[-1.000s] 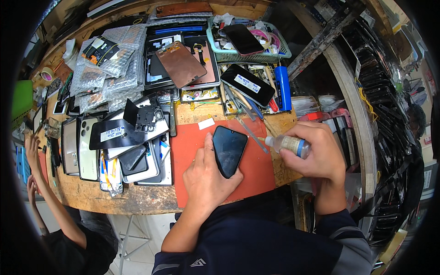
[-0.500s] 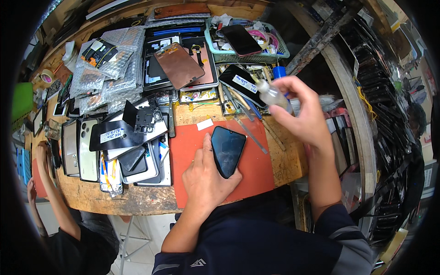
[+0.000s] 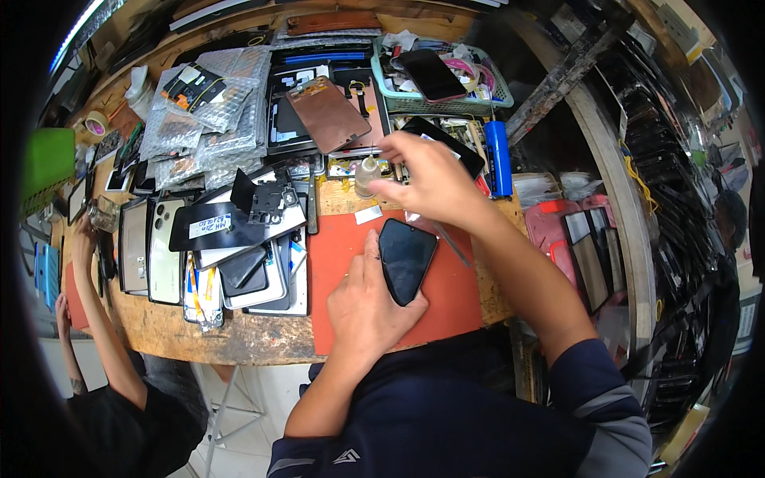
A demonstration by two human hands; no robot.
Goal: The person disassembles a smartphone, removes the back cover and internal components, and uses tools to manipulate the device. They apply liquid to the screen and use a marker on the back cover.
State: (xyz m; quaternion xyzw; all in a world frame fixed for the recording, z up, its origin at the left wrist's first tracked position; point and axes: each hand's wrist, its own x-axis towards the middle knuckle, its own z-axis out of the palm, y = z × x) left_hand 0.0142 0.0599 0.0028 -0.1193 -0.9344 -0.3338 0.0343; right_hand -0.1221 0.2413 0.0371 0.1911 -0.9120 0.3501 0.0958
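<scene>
Glossy phone (image 3: 409, 261) lies gripped by left fingers (image 3: 371, 256), right fingers (image 3: 405, 149) parted beside rounded bottle (image 3: 366, 177).

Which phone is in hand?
The dark phone the left hand grips over the red mat; the phone atop the green basket has no hand on it.

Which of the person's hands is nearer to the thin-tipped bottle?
Right. The right hand is just right of the bottle; the left hand is farther off, toward the person's body, holding the dark phone.

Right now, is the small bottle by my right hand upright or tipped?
Upright: the bottle beside your right hand stands with its narrow end upward.
</scene>
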